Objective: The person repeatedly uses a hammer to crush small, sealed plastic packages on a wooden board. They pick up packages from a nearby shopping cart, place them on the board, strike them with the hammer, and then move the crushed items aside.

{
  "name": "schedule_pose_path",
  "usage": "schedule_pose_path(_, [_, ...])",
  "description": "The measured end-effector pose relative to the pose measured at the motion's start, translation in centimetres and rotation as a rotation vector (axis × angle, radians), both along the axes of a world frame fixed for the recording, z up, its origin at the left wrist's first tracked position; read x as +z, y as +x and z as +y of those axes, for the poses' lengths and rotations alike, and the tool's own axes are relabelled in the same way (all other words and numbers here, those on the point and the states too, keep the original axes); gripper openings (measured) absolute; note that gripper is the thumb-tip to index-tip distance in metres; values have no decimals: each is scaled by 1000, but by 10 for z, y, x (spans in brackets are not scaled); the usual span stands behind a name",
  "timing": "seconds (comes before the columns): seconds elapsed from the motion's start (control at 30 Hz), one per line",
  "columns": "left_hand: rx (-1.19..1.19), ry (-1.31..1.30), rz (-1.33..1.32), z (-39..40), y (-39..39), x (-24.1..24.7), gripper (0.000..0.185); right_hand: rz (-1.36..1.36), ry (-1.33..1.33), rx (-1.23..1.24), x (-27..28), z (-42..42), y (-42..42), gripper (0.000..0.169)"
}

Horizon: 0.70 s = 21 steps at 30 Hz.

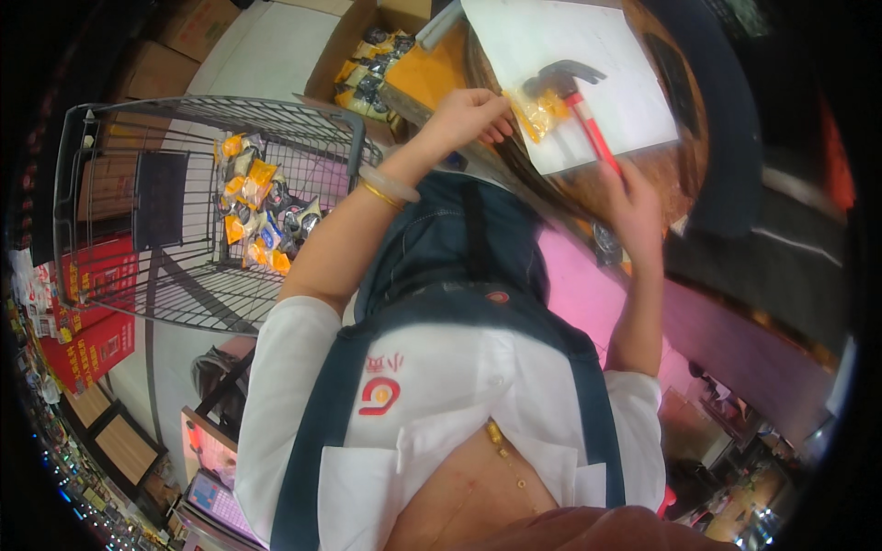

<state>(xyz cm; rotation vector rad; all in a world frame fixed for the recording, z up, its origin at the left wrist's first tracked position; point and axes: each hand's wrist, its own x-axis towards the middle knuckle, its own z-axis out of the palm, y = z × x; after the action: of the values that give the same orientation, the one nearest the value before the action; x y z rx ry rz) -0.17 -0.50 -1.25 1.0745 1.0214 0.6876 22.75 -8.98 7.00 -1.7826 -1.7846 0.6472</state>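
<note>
My right hand (630, 196) is closed round the red handle of a claw hammer (586, 113). The hammer's dark head lies over a small clear and yellow plastic packet (539, 116); whether they touch is hard to tell. Under both is a white sheet (620, 103) on a round brown table (637, 165). At the left edge of the packet is my left hand (475, 117), its thumb and forefinger pinched at the packet's corner, the other fingers curled.
A wire shopping cart (172, 103) with many similar packets (255, 200) stands at left. Behind it is an open cardboard box (331, 62) with more packets (372, 72). Stacked cartons (162, 69) stand at the upper left. A dark curved edge (741, 138) rims the table's right side.
</note>
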Motion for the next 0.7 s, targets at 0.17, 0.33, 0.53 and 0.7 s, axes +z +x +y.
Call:
schedule_pose_path(0.17, [26, 11, -34, 0, 1, -3, 35, 91, 23, -155, 12, -14, 8, 29])
schedule_pose_path(0.33, [31, 9, -43, 0, 6, 2, 38, -81, 7, -117, -4, -19, 21, 29])
schedule_pose_path(0.53, [70, 53, -12, -3, 5, -3, 42, 78, 58, -180, 9, -33, 19, 28])
schedule_pose_path(0.7, [65, 34, -8, -4, 7, -3, 41, 7, -20, -57, -8, -34, 17, 25])
